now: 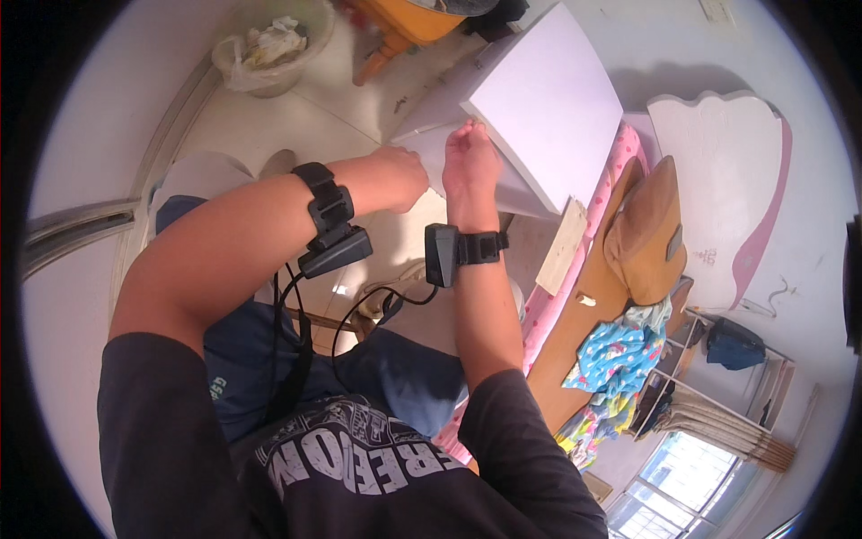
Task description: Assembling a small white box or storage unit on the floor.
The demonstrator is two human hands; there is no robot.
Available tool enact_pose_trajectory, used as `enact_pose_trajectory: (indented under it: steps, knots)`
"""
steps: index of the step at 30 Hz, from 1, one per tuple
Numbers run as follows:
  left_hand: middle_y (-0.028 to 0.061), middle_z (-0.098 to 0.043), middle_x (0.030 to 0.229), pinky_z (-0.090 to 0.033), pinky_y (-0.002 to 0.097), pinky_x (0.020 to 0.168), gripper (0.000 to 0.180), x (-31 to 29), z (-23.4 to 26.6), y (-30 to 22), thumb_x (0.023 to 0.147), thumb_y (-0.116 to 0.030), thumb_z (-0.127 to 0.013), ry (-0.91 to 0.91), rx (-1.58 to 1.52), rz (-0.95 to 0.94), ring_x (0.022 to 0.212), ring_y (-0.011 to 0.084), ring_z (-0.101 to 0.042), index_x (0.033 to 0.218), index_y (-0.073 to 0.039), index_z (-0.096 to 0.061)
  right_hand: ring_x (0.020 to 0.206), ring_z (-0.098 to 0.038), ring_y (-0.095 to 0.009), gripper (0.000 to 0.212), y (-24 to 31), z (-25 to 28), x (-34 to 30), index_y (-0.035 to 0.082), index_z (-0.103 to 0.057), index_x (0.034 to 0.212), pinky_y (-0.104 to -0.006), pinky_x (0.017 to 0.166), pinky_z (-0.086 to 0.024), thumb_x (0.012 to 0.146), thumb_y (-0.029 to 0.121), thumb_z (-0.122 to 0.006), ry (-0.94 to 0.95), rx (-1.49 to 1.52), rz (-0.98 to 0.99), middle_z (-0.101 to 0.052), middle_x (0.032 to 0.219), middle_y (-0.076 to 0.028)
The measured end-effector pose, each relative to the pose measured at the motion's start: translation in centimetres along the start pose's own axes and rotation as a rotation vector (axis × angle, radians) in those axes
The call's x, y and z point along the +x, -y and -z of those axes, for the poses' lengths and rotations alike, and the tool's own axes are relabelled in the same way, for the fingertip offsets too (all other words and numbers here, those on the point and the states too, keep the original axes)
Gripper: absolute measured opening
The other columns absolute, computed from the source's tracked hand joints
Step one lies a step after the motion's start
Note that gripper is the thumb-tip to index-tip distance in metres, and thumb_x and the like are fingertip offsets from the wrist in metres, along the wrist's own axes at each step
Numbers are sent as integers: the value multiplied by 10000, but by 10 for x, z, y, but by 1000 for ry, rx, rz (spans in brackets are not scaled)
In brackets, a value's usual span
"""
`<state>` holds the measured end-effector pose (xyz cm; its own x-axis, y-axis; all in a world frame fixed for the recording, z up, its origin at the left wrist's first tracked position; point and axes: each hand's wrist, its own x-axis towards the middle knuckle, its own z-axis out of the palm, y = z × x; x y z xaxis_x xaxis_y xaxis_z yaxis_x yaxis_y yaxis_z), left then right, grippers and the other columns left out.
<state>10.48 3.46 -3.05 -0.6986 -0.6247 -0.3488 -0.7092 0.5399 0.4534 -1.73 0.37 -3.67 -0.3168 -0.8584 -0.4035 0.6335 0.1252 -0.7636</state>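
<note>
A white cabinet (548,99), box-shaped with a thick slab top, stands tilted in the view in front of me. My left hand (400,180) is closed beside its near left side, low down; whatever its fingers may hold is hidden. Right at the edge of the slab, my right hand (471,162) has its palm turned up and its fingers curled together. If anything is between those fingertips, it is too small to make out. Each wrist wears a black strap with a small black box, and cables run from them.
A pale waste bin (321,56) with a plastic bag stands at the upper left, near an orange wooden stool (409,27). To the right are a light wood plank (561,247), a wooden bed board (575,337), a brown cushion (646,238), blue patterned cloth (620,350) and a white headboard (718,171).
</note>
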Motion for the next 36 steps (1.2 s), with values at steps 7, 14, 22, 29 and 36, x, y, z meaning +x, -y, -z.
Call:
enact_pose_trajectory:
  steps: [7, 14, 22, 29, 36]
  knots:
    - [178, -556, 947, -460, 388, 745, 227, 12, -9, -3, 657, -143, -603, 73, 34, 35, 890, 318, -550, 837, -7, -625, 669, -487, -111, 64, 0, 4, 8, -24, -471, 889, -211, 592, -460, 855, 26, -447, 105, -18, -107, -511, 829, -77]
    - [173, -556, 950, -456, 384, 756, 208, 19, -13, -2, 674, -151, -587, 53, 73, -9, 894, 315, -550, 823, -10, -624, 644, -475, -95, 59, 5, 9, 5, -3, -489, 853, -194, 571, -437, 854, 44, -453, 76, 23, -130, -515, 814, -60]
    - [131, -599, 919, -469, 336, 733, 218, 18, -11, -5, 623, -104, -614, 28, 89, 24, 888, 273, -569, 830, -53, -655, 633, -468, -90, 40, -3, -1, 13, 3, -491, 836, -189, 564, -427, 833, 40, -477, 117, -53, -179, -518, 802, -53]
    - [163, -551, 959, -462, 385, 745, 208, 18, -12, 0, 673, -143, -594, 26, 48, -42, 900, 304, -550, 830, -9, -618, 620, -465, -81, 53, -6, -1, 14, 9, -500, 845, -184, 538, -416, 818, 53, -489, 125, -55, -195, -519, 767, -47]
    - [128, -607, 917, -470, 331, 719, 203, 27, -17, -8, 633, -83, -592, 42, 115, 22, 884, 264, -576, 823, -58, -659, 655, -480, -92, 88, 16, 11, 4, -21, -491, 893, -179, 573, -429, 839, 44, -466, 164, -14, -233, -522, 796, -67]
